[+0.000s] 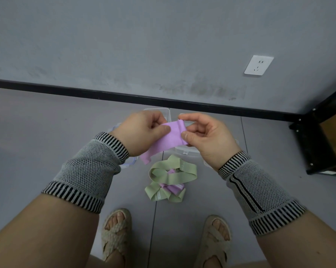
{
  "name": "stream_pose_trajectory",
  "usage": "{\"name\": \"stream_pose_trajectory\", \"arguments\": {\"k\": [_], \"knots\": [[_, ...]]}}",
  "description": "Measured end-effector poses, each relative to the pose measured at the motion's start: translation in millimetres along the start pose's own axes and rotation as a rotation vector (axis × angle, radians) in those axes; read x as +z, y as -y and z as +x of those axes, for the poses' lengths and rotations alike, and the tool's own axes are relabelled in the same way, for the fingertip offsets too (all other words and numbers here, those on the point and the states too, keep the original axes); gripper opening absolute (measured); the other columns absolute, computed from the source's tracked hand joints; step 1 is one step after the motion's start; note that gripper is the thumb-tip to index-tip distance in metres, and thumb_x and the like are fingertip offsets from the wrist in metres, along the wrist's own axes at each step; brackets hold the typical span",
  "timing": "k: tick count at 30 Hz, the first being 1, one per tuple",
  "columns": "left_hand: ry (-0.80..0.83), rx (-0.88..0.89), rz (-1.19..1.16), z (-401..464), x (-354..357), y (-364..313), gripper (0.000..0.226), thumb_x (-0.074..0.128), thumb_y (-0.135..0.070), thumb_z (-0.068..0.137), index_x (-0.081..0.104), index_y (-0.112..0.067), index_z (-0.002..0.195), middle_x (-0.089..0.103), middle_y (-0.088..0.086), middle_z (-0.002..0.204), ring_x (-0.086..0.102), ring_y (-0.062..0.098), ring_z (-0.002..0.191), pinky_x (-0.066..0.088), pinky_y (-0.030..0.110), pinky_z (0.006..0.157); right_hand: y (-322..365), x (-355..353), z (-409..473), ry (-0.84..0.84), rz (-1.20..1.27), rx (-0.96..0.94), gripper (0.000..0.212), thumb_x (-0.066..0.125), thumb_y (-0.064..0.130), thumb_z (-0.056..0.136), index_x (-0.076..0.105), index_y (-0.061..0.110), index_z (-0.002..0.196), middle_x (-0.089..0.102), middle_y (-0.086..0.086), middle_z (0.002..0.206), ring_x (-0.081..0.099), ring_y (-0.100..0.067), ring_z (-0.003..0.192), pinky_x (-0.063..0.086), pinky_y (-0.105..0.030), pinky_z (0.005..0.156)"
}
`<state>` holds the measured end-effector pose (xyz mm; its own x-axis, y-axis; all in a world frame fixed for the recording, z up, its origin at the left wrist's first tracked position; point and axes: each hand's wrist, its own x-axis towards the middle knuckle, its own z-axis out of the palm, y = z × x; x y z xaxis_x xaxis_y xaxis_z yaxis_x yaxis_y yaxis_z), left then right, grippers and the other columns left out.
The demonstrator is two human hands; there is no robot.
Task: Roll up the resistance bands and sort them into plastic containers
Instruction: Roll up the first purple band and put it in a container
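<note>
I hold a purple resistance band (pixel 168 141) in the air between both hands. My left hand (pixel 143 132) pinches its left part with thumb and fingers. My right hand (pixel 204 136) pinches its upper right end, where the band is folded over. The band's free end hangs down to the lower left. On the floor below lies a pile of green bands (pixel 171 178) tangled with more purple bands (pixel 173 187). Clear plastic containers (pixel 184 150) stand on the floor behind my hands, mostly hidden by them.
A grey wall with a black baseboard (pixel 124 95) and a white socket (pixel 258 65) runs behind. A black metal shelf frame (pixel 318 144) holding a cardboard box stands at the right. My sandalled feet (pixel 116 233) are at the bottom, close to the pile.
</note>
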<state>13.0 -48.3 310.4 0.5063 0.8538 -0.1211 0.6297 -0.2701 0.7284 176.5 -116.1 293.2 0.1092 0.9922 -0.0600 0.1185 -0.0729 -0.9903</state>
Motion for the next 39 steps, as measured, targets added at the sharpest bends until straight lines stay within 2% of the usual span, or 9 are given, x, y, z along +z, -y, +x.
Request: {"name": "stream_pose_trajectory", "arguments": {"k": [7, 11, 18, 22, 25, 27, 30, 34, 39], "knots": [[-0.018, 0.012, -0.03, 1, 4, -4, 0.017, 0.059, -0.018, 0.089, 0.053, -0.024, 0.074, 0.055, -0.007, 0.066, 0.047, 0.003, 0.054, 0.034, 0.007, 0.039, -4, 3, 3, -0.055, -0.036, 0.039, 0.038, 0.066, -0.005, 0.081, 0.061, 0.028, 0.1, 0.066, 0.001, 0.069, 0.06, -0.013, 0.064, 0.055, -0.033, 0.072], [-0.026, 0.006, -0.075, 1, 6, -5, 0.017, 0.058, -0.017, 0.089, 0.057, -0.024, 0.073, 0.056, -0.006, 0.065, 0.048, 0.006, 0.055, 0.038, 0.014, 0.044, -5, 4, 4, -0.066, -0.059, 0.073, 0.032, 0.068, 0.0, 0.081, 0.062, 0.026, 0.098, 0.067, -0.006, 0.075, 0.062, -0.018, 0.07, 0.055, -0.041, 0.081], [-0.085, -0.021, -0.124, 3, 11, -9, 0.023, 0.066, -0.032, 0.085, 0.064, -0.011, 0.077, 0.056, -0.001, 0.06, 0.041, -0.001, 0.037, 0.031, 0.011, 0.038, -3, 9, 5, -0.051, -0.031, 0.086, 0.025, 0.071, 0.001, 0.079, 0.067, 0.025, 0.081, 0.068, -0.021, 0.086, 0.066, -0.026, 0.076, 0.056, -0.046, 0.085], [-0.101, -0.029, -0.127, 4, 13, -11, 0.03, 0.067, -0.034, 0.083, 0.066, -0.005, 0.083, 0.064, 0.01, 0.07, 0.049, 0.009, 0.054, 0.039, 0.017, 0.046, -3, 10, 5, -0.064, -0.033, 0.075, 0.026, 0.073, -0.001, 0.077, 0.063, 0.023, 0.079, 0.059, -0.008, 0.073, 0.057, -0.024, 0.07, 0.053, -0.047, 0.081], [-0.085, -0.023, -0.156, 4, 12, -9, 0.026, 0.066, -0.03, 0.085, 0.066, -0.004, 0.084, 0.069, 0.019, 0.081, 0.054, 0.017, 0.063, 0.045, 0.028, 0.057, -3, 8, 3, -0.044, -0.022, 0.064, 0.028, 0.073, -0.003, 0.076, 0.062, 0.022, 0.081, 0.058, -0.001, 0.068, 0.057, -0.021, 0.067, 0.054, -0.041, 0.075], [-0.07, -0.024, -0.175, 3, 11, -8, 0.024, 0.066, -0.029, 0.085, 0.065, -0.005, 0.084, 0.069, 0.021, 0.081, 0.05, 0.014, 0.058, 0.042, 0.023, 0.052, -3, 6, 2, -0.008, 0.019, 0.071, 0.025, 0.071, -0.003, 0.078, 0.064, 0.021, 0.083, 0.063, 0.0, 0.069, 0.06, -0.015, 0.066, 0.054, -0.031, 0.07], [-0.038, -0.024, -0.195, 2, 9, -7, 0.023, 0.065, -0.03, 0.086, 0.065, -0.007, 0.083, 0.067, 0.018, 0.075, 0.047, 0.007, 0.05, 0.037, 0.016, 0.045, -2, 1, 1, 0.022, 0.111, 0.111, 0.019, 0.066, 0.002, 0.084, 0.068, 0.02, 0.086, 0.071, -0.006, 0.078, 0.065, -0.016, 0.073, 0.055, -0.03, 0.073], [-0.016, -0.019, -0.218, 1, 9, -8, 0.02, 0.064, -0.028, 0.087, 0.065, -0.008, 0.083, 0.06, 0.004, 0.066, 0.041, -0.002, 0.037, 0.031, 0.009, 0.038, 1, 0, 0, 0.055, 0.121, 0.132, 0.02, 0.064, -0.002, 0.085, 0.069, 0.017, 0.088, 0.072, -0.006, 0.073, 0.064, -0.01, 0.062, 0.054, -0.02, 0.063], [0.016, -0.015, -0.222, 1, 9, 1, 0.008, 0.061, -0.025, 0.089, 0.063, -0.023, 0.081, 0.066, -0.001, 0.076, 0.051, -0.001, 0.056, 0.042, 0.015, 0.057, 1, -4, 1, 0.023, 0.129, 0.126, 0.022, 0.06, -0.005, 0.085, 0.07, 0.014, 0.088, 0.07, -0.014, 0.076, 0.063, -0.018, 0.066, 0.054, -0.029, 0.067]]}}
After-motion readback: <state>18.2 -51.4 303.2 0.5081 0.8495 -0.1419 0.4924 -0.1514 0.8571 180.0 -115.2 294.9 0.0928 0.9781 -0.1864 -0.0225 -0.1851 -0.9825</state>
